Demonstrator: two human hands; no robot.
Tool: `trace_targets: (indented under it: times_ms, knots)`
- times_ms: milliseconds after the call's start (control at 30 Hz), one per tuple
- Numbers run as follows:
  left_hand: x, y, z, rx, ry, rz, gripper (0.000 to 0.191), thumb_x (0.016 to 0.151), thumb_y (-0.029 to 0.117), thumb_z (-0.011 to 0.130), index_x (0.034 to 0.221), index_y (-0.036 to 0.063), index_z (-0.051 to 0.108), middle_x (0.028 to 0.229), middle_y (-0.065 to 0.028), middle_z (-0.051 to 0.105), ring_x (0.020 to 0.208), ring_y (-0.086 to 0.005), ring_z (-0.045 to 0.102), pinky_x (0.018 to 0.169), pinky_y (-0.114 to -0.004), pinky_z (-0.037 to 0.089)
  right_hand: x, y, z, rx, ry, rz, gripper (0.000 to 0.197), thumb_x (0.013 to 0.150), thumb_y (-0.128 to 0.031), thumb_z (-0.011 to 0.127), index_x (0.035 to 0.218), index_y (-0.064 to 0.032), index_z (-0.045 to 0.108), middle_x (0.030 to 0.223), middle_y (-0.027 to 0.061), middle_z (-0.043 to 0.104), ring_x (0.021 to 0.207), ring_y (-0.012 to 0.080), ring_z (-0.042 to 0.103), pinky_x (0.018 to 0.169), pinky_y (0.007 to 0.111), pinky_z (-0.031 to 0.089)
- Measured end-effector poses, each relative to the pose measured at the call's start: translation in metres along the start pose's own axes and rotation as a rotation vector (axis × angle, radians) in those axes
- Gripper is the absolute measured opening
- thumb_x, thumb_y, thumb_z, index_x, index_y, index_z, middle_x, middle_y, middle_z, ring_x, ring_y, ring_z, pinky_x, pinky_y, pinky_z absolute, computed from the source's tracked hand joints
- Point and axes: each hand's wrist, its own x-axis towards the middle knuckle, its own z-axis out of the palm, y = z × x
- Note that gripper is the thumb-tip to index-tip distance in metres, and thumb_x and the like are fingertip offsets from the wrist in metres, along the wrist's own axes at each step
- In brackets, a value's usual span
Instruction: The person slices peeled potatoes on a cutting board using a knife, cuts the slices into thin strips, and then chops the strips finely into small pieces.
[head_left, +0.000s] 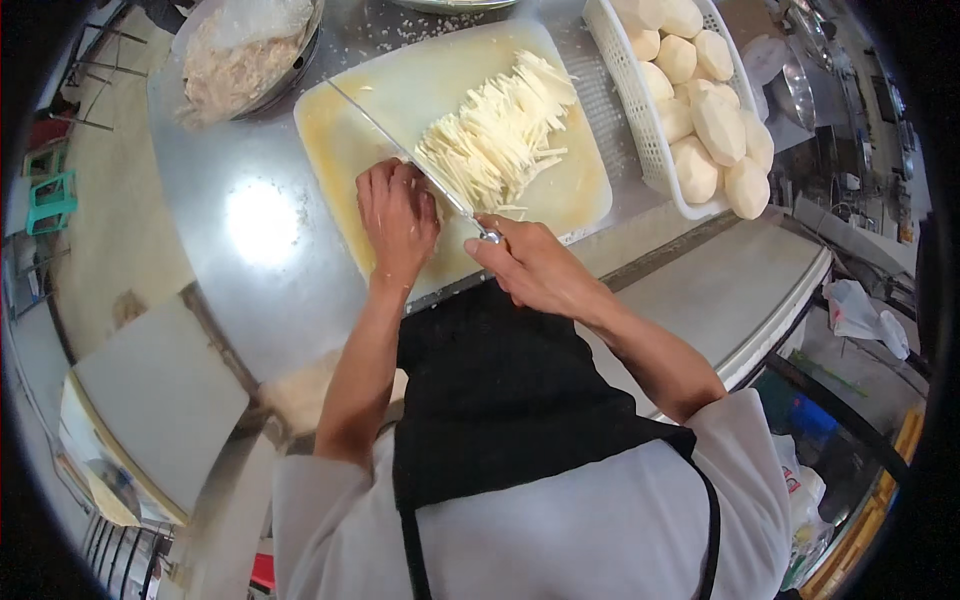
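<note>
On a worn plastic cutting board (330, 150) lies a heap of pale potato strips (502, 135). My right hand (521, 259) grips the handle of a kitchen knife (405, 148), whose blade reaches up and left across the board, between the strips and my left hand. My left hand (397, 214) is on the board at the blade's left side, its fingers curled and bunched close to the steel. Whatever is under those fingers is hidden. Small pale bits cling to the skin of this hand. A white plastic basket (652, 157) of peeled potatoes (718, 127) stands to the right of the board.
A bowl (311, 34) lined with a plastic bag holds a pale, moist mass (232, 67) at the back left of the metal table (225, 150). Pale crumbs are strewn behind the board. Part of a metal dish (454, 6) shows at the top edge. A green stool (51, 202) stands far left.
</note>
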Motion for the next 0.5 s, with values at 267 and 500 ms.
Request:
trace_targets:
  times_ms: [267,500]
  knots:
    - [-0.001,-0.005,0.003,0.011,-0.012,-0.001,0.029,0.077,0.002,0.064,0.106,0.0012,0.065,0.114,-0.0183,0.062,0.106,-0.0398,0.054,0.093,-0.05,0.044,0.001,0.0,0.002,-0.009,0.023,-0.024,0.049,0.103,-0.033,0.058,0.113,0.0145,0.061,0.075,0.0313,0.064,0.075,0.044,0.067,0.074,0.049,0.051]
    - [0.002,-0.003,0.001,0.01,-0.004,0.015,0.03,0.076,0.001,0.064,0.105,0.0008,0.064,0.11,-0.0184,0.062,0.106,-0.0405,0.054,0.093,-0.05,0.044,0.006,0.003,0.003,-0.042,0.035,-0.032,0.052,0.102,-0.033,0.058,0.118,0.0168,0.06,0.076,0.0342,0.063,0.079,0.0484,0.068,0.079,0.049,0.052]
